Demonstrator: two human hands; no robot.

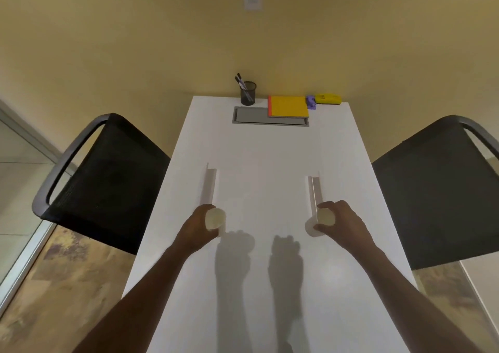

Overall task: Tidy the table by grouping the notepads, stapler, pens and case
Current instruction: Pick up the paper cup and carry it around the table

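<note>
At the table's far end, yellow notepads (289, 106) with an orange spine lie stacked. A small purple stapler (311, 101) sits right of them, and a yellow case (328, 99) lies beyond it. Left of the notepads stands a black mesh cup (248, 93) with pens (241, 81) in it. Nearer to me, my left hand (198, 227) is closed around a white cylinder (215, 219) at the near end of a white angled strip (209, 185). My right hand (344, 221) grips a matching white cylinder (325, 217) at the end of a second strip (313, 193).
The white table (259, 147) has a grey cable hatch (253, 116) set into it, partly under the notepads. Black mesh chairs stand at the left (102, 179) and right (437, 190) sides. A yellow wall rises behind the table.
</note>
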